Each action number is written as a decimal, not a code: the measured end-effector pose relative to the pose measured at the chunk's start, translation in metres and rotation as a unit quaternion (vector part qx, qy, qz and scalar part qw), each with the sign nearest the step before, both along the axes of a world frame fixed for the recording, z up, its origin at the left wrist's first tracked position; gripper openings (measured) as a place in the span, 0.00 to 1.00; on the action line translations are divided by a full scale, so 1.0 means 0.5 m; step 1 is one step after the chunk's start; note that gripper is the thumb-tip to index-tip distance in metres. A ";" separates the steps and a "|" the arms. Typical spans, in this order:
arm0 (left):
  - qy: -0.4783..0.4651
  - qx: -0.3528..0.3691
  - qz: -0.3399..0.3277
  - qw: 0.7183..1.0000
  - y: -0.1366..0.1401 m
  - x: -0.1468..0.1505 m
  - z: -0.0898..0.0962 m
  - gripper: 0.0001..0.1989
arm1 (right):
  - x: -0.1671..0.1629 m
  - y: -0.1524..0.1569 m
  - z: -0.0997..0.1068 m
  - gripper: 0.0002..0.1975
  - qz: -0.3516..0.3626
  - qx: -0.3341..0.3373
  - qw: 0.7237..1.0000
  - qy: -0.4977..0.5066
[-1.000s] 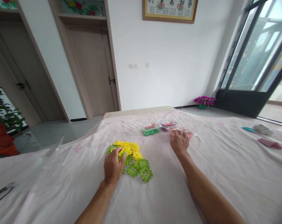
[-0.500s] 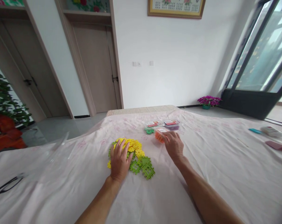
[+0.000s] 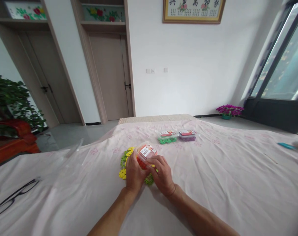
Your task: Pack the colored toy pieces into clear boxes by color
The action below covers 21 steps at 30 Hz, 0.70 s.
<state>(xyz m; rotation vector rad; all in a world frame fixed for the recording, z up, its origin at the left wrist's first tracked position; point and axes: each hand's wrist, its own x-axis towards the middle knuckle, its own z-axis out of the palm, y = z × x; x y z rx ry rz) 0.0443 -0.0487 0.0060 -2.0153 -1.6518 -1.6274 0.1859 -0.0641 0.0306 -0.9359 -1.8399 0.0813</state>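
Both hands hold a clear plastic box (image 3: 147,151) with a white label on its lid and orange-red pieces inside. My left hand (image 3: 134,171) wraps its left side, fingers closed round it. My right hand (image 3: 163,173) grips the near right edge with bent fingers. Beneath and behind the box lie yellow flower-shaped pieces (image 3: 122,173) and green notched pieces (image 3: 149,179), mostly hidden by the hands. Farther back stand a box with green pieces (image 3: 167,135) and a box with purple pieces (image 3: 187,135).
The bed-like surface wears a pale floral cloth (image 3: 213,183). Eyeglasses (image 3: 14,196) and a clear plastic bag (image 3: 62,160) lie at the left. A thin stick (image 3: 271,158) and a blue object (image 3: 286,145) are at the right.
My right hand has brought the orange box left and nearer, over the yellow and green pieces. My left hand has lifted from the pieces and taken hold of the box. The view has shifted.
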 end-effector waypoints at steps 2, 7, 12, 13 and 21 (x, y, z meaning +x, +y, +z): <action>-0.021 -0.015 -0.016 1.000 0.003 0.000 0.005 0.45 | 0.002 -0.002 -0.004 0.08 0.009 -0.007 1.000 0.002; 0.039 0.022 0.008 0.999 0.010 -0.008 0.003 0.39 | 0.009 -0.013 0.033 0.09 -0.002 -0.035 0.997 -0.062; 0.149 0.130 -0.009 0.980 0.002 0.005 0.002 0.31 | 0.002 -0.018 0.074 0.29 -0.093 -0.095 0.986 -0.104; 0.160 0.135 -0.012 0.978 -0.001 0.010 0.002 0.30 | 0.000 -0.018 0.076 0.29 -0.104 -0.097 0.983 -0.115; 0.195 0.150 -0.016 0.969 -0.006 0.024 0.001 0.28 | 0.005 -0.012 0.078 0.19 -0.112 -0.041 0.973 -0.196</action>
